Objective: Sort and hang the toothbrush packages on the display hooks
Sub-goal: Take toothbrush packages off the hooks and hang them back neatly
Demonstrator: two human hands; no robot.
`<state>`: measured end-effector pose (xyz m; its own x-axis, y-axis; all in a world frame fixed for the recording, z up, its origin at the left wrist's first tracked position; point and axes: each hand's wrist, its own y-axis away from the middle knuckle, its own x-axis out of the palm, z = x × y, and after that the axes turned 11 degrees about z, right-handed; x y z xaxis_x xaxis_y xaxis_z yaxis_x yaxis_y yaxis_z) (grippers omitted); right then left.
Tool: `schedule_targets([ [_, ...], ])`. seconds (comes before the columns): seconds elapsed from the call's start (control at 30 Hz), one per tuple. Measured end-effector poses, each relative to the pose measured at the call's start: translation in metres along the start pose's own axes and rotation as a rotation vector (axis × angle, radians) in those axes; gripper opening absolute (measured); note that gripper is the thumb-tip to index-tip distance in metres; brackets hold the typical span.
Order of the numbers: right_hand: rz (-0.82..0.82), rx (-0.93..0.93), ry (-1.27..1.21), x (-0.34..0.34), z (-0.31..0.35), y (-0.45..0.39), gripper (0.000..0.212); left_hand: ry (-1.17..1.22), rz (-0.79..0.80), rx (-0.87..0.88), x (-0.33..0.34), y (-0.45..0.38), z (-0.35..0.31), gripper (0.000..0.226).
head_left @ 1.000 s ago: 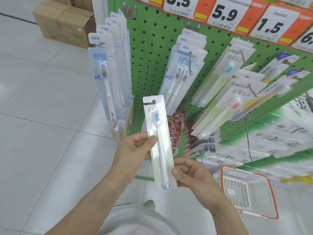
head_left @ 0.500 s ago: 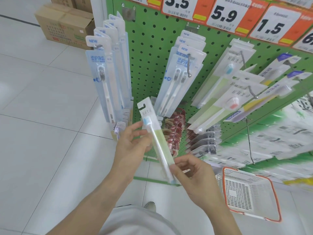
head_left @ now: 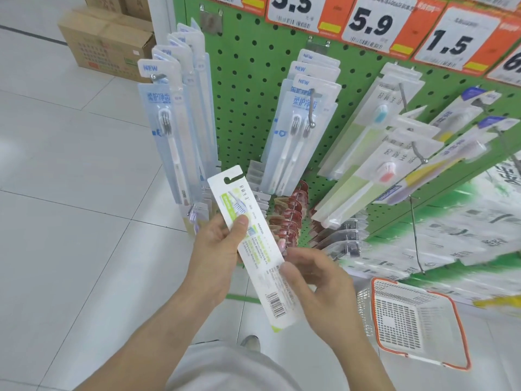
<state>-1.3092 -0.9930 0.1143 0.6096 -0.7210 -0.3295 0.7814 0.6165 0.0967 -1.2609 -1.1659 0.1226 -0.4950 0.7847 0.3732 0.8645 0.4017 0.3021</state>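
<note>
Since the earlier frames the toothbrush package (head_left: 252,249) has been turned over: its printed back with the barcode now faces the camera, where a moment ago the brush itself showed through the clear front.

Beyond both hands stands the green pegboard (head_left: 248,69), hung with rows of packaged brushes under the price tags (head_left: 372,22). Up and left of the left hand is a full hook of blue NEW packages (head_left: 169,131); up and right of the right hand hang the white-and-green packages (head_left: 375,153) that look like the same product as the one held. Just to the right of the right hand, lower down, an orange-rimmed basket (head_left: 462,359) stands on the floor.

The package is held between the hands, tilted, its hang-hole end up and away from the body. The left hand (head_left: 217,249) grips it near mid-length, thumb pressed on the printed back, fingers behind. The right hand (head_left: 318,283) pinches its right edge lower down with thumb and loosely curled fingers. Both forearms reach forward from below.

To do this step well, I judge the label should be matched to the white-and-green row, the front turned outward again, and the hang hole guided squarely onto that hook's tip.
</note>
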Motion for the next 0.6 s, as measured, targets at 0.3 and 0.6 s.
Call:
schedule_targets([
  [0.3,0.218,0.138,-0.299,-0.009,-0.006,-0.006,0.018,-0.003,-0.007,-0.039,0.000,0.002,0.000,0.020],
  [0.6,0.296,0.213,-0.357,-0.012,-0.017,-0.006,0.021,-0.085,0.037,-0.011,0.005,0.004,0.002,0.028],
])
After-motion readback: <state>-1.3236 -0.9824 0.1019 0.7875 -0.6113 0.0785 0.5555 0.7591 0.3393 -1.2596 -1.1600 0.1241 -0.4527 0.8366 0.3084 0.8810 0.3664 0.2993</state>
